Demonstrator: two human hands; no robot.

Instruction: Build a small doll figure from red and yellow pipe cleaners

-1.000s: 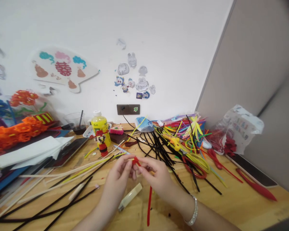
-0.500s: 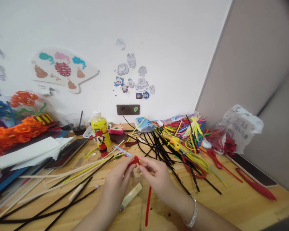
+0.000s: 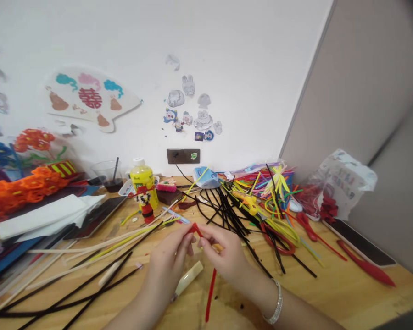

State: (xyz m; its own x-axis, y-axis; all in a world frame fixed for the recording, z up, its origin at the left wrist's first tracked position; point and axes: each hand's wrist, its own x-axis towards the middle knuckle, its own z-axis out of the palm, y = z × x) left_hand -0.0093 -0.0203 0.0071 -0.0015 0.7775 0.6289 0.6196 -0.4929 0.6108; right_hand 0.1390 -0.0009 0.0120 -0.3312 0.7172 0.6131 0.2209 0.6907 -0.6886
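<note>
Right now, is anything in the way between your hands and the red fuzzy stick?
Nothing visible is in the way. Your left hand and right hand are both already pinching the red pipe cleaner near its top end. A pale tube lies on the table under them, but it isn't between them and the pipe cleaner's pinched end.

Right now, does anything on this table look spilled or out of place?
Yes: the black pipe cleaners lie in a messy heap across the wooden table, and some stretch past the right hand, so they look spilled.

Pipe cleaners (image 3: 227, 211) across the workbench (image 3: 351, 293)
</note>
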